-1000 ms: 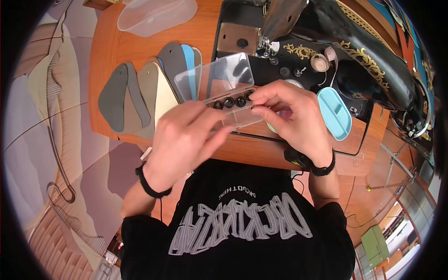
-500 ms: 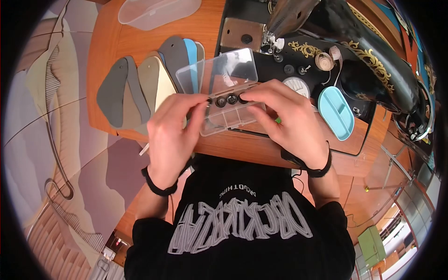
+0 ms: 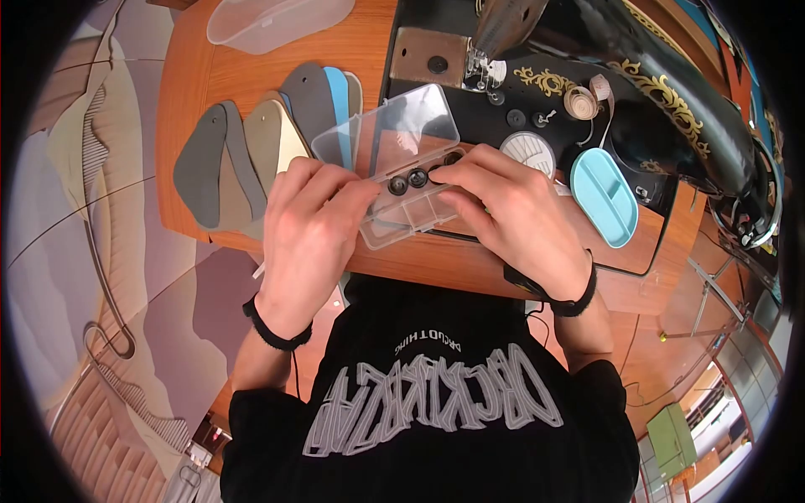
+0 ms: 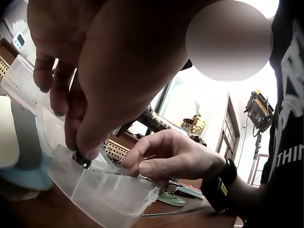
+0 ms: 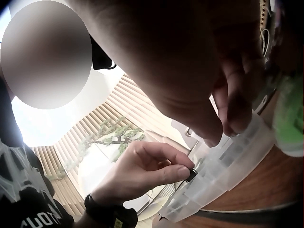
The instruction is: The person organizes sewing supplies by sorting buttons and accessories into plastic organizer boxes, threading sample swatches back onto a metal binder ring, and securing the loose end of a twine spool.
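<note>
In front of the person sits a clear plastic compartment box [image 3: 390, 234], its lid [image 3: 419, 126] tipped back. Several black round button-like discs [image 3: 418, 177] stand in its rear row. The left hand [image 3: 310, 226] pinches one such disc [image 4: 81, 160] between thumb and fingers at the box's left end, low in a compartment in the left wrist view. The right hand [image 3: 520, 214] grips the right part of the box, its index fingertip beside a disc and its thumb over the front row. Its fingers partly hide that end.
A black sewing machine [image 3: 671, 96] stands at the right, with a rolled tape measure [image 3: 580, 104], a round white case [image 3: 527, 152] and a blue divided tray [image 3: 604, 198] near it. Grey and beige shaped pieces [image 3: 201, 168] lie left. A translucent bin [image 3: 277, 23] is at the back.
The left hand, blurred over the box front a second ago, has moved to its left end, bringing a disc down from rim height into the compartment. The right hand stays at the right end.
</note>
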